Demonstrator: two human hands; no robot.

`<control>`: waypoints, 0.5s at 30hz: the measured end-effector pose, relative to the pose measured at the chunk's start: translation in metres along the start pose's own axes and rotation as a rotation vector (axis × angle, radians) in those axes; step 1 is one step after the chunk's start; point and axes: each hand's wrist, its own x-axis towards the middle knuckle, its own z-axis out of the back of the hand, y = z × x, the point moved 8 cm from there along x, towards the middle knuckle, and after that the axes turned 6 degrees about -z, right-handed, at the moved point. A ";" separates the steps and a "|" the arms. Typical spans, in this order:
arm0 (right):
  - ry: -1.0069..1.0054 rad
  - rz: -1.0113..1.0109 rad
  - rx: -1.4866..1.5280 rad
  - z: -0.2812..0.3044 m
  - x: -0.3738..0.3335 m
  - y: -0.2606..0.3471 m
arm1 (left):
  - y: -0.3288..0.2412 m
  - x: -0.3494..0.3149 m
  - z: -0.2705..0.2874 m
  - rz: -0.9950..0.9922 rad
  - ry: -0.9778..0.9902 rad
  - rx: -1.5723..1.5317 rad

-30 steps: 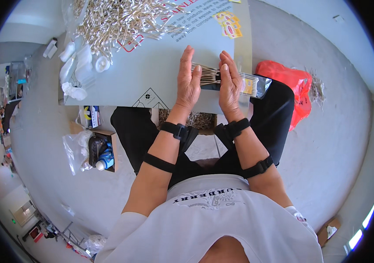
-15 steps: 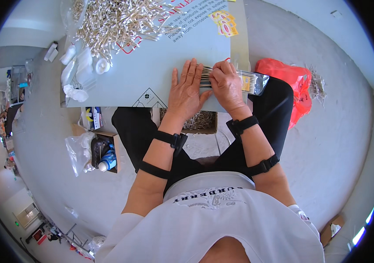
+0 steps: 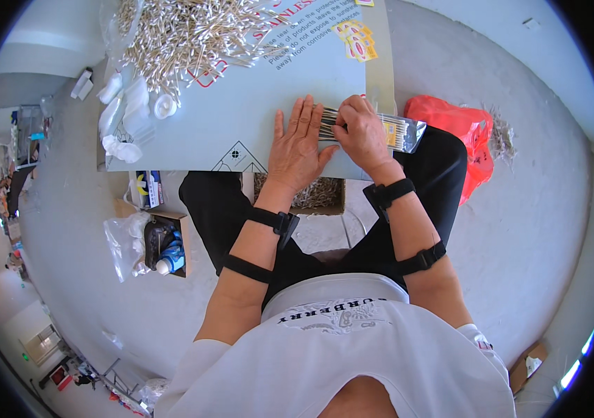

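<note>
A clear plastic bag of cotton swabs point(image 3: 412, 136) lies at the table's near right, its closed end over the edge by my thigh. A yellow label shows inside it. The swabs point(image 3: 327, 120) stick out of the bag toward the left, into the gap between my hands. My left hand point(image 3: 297, 143) rests flat, fingers stretched, against the ends of these swabs. My right hand point(image 3: 363, 136) is closed in a pinch over the bag's open end; its fingertips hide exactly what they grip.
A big heap of loose cotton swabs point(image 3: 178, 42) covers the far left of the table point(image 3: 241, 104). White plastic packaging point(image 3: 133, 104) lies at its left. Yellow labels point(image 3: 357, 40) lie at the far right. A red plastic bag point(image 3: 460, 132) is right of my leg; an open box point(image 3: 178, 244) stands lower left.
My right hand has shifted very slightly, and its fingers are a little more curled over the bag's opening. The left hand stays flat in place.
</note>
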 end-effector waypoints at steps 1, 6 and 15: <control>0.022 -0.005 -0.009 -0.002 0.001 -0.001 | 0.000 0.000 0.000 0.000 -0.001 -0.001; 0.013 0.097 -0.110 -0.005 0.008 0.007 | 0.000 -0.001 0.001 -0.011 -0.022 -0.018; 0.079 0.117 -0.048 0.004 0.005 0.007 | 0.002 -0.001 0.006 0.005 -0.067 -0.054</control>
